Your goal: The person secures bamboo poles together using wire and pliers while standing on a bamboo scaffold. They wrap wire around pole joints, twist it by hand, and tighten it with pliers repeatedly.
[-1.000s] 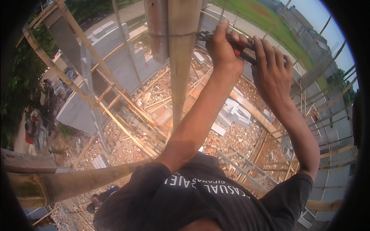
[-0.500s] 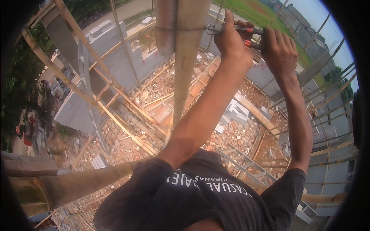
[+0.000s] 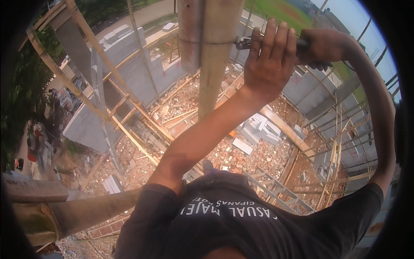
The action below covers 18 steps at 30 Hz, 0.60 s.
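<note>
A thin wire (image 3: 213, 42) runs across an upright bamboo pole (image 3: 217, 64) and the brownish post (image 3: 189, 34) beside it. At the wire's right end sit the metal jaws of the pliers (image 3: 242, 42). My right hand (image 3: 323, 45) is closed around their dark handles, its wrist bent and elbow out wide. My left hand (image 3: 269, 64) lies over the middle of the pliers, fingers stretched upward and slightly apart, its back toward me. It hides much of the tool, and its palm cannot be seen.
Far below lies rubble ground with stacked pale blocks (image 3: 263, 128) and a ladder (image 3: 280, 190). Thick horizontal bamboo (image 3: 95, 209) crosses at lower left. A wooden frame (image 3: 86, 47) stands left; thin bamboo scaffolding (image 3: 345, 125) rises right. Grey block walls (image 3: 86, 125) surround the site.
My right hand has turned over on the handles, and its elbow has swung outward. My left hand has gone from closed around the pliers to fingers extended over them. The view has shifted slightly.
</note>
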{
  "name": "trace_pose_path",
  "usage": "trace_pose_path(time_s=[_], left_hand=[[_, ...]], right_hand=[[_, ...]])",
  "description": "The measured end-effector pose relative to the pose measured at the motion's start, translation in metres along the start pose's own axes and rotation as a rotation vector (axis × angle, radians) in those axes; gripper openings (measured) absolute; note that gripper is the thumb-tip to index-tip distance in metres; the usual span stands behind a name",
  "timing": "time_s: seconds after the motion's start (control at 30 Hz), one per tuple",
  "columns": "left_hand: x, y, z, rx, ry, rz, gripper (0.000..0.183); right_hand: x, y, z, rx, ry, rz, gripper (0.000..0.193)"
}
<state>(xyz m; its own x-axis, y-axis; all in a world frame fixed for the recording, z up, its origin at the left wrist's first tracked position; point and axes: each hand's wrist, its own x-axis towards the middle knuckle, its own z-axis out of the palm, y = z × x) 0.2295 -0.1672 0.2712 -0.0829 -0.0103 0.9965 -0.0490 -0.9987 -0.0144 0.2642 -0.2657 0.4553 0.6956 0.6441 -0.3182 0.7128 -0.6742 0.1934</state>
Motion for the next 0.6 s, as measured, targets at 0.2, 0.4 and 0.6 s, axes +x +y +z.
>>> trace_pose_path(time_s=[0.2,0.4,0.6], left_hand=[[0.016,-0.009,0.025,0.094,-0.011,0.035,0.012],[0.030,-0.020,0.013,-0.118,-0.100,0.014,0.016],[0.055,-0.020,-0.008,-0.332,-0.426,-0.144,0.025]], right_hand=[[-0.014,-0.012,0.000,-0.001,-0.039,0.018,0.030],[-0.041,-0.026,0.046,-0.489,0.814,-0.074,0.056],[-0.022,0.010,0.071,-0.969,1.346,-0.190,0.055]])
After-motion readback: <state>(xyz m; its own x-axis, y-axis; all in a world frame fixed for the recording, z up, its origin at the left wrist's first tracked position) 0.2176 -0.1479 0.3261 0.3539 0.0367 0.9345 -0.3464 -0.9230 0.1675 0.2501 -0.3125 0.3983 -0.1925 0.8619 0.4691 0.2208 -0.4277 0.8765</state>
